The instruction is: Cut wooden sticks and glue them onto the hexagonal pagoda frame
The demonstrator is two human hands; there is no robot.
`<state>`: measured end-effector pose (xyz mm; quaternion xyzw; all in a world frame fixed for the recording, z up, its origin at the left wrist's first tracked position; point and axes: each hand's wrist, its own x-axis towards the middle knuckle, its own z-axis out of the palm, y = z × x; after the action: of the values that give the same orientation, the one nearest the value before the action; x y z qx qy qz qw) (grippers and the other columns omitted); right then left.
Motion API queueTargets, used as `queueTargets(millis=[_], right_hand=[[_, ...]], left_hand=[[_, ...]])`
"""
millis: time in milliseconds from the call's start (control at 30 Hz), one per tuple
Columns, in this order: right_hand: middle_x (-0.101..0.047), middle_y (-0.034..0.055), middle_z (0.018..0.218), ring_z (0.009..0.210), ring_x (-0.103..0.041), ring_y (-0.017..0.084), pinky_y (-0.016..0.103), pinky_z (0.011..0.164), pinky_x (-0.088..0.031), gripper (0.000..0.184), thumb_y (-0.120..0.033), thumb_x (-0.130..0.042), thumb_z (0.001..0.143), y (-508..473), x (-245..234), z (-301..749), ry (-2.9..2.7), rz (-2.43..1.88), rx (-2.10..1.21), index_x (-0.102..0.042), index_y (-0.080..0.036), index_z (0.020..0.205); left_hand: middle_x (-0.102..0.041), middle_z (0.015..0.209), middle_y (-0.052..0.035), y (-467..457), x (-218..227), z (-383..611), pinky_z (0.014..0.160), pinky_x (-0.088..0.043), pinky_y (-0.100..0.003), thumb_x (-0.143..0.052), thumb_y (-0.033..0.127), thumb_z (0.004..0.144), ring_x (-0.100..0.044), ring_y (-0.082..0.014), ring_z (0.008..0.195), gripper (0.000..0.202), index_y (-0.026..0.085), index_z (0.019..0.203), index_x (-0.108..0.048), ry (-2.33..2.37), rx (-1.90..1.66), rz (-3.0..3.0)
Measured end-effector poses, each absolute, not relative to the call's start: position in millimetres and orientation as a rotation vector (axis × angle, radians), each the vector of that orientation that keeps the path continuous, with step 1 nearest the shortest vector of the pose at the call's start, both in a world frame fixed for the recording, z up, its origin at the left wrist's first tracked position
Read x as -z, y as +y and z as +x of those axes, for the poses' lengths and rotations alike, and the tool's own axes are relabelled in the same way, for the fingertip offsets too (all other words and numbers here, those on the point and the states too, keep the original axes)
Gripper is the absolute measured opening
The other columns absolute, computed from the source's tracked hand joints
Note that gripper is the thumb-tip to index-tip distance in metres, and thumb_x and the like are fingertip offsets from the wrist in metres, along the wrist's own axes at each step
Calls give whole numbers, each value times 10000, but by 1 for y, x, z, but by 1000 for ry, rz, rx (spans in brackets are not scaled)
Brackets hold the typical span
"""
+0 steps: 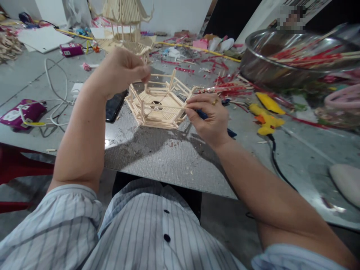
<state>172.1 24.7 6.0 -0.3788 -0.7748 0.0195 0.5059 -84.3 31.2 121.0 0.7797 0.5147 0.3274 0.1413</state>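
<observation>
- Near the front edge of the grey table [174,161], a hexagonal pale-wood stick frame [161,123] is resting.
- At its 3 o'clock, the right hand [209,119] is pinching a thin pale wooden stick [172,108] between thumb and fingers.
- At 10 o'clock, the left hand [119,71] is holding its thumb and fingertips together; whether they're gripping anything, I cannot tell.
- At 9 o'clock, a flat black phone [114,110] is lying; beyond the right hand, a yellow glue gun [266,120].
</observation>
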Motion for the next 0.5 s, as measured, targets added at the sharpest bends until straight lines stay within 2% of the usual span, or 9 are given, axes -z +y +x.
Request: queueTargets(millis=[67, 167, 267, 367, 433, 500], right_hand=[[-712, 35, 922, 1022, -637, 231, 479, 1002, -471, 115, -346, -591, 860, 25, -6, 172, -1866, -915, -47, -687, -301, 813], [-713, 41, 931, 1033, -632, 234, 483, 1007, -467, 110, -344, -586, 862, 25, -5, 172, -1877, -914, -52, -679, -296, 831], [-713, 42, 934, 1033, -632, 233, 485, 1005, -469, 113, -354, -582, 863, 25, -4, 173, -1887, -915, -39, -673, -295, 833], [-712, 41, 915, 1015, -639, 229, 479, 996, -478, 118, -358, -580, 867, 24, -5, 172, -1879, -884, -17, -671, -295, 825], [-714, 41, 906, 996, -645, 227, 475, 989, -482, 112, -350, -583, 866, 24, -6, 172, -1878, -878, 0, -670, -293, 823], [-716, 40, 901, 981, -649, 225, 471, 985, -483, 105, -338, -586, 864, 23, -6, 171, -1883, -871, 17, -669, -293, 820]], left_hand=[[-565, 590, 28, 36, -119, -84, 547, -296, -269, -568, 236, 912, -378, -27, 508, 249, 140, 720, -694, 1339, -1291, 2145], [-620, 626, 16, 47, -116, -87, 592, -413, -281, -571, 240, 918, -534, -54, 565, 279, 178, 653, -634, 1193, -1658, 1928], [-625, 612, 16, 55, -112, -91, 590, -440, -287, -566, 232, 923, -530, -57, 553, 282, 181, 653, -629, 1187, -1711, 1890], [-652, 642, 6, 55, -110, -91, 614, -448, -289, -613, 213, 893, -539, -62, 576, 232, 172, 667, -647, 1103, -1589, 1981], [-645, 642, 7, 53, -110, -89, 586, -402, -276, -619, 193, 879, -499, -54, 568, 221, 167, 662, -654, 1083, -1510, 2046], [-571, 572, 27, 49, -111, -85, 536, -306, -268, -613, 192, 875, -387, -40, 532, 225, 164, 655, -655, 1152, -1424, 2113]])
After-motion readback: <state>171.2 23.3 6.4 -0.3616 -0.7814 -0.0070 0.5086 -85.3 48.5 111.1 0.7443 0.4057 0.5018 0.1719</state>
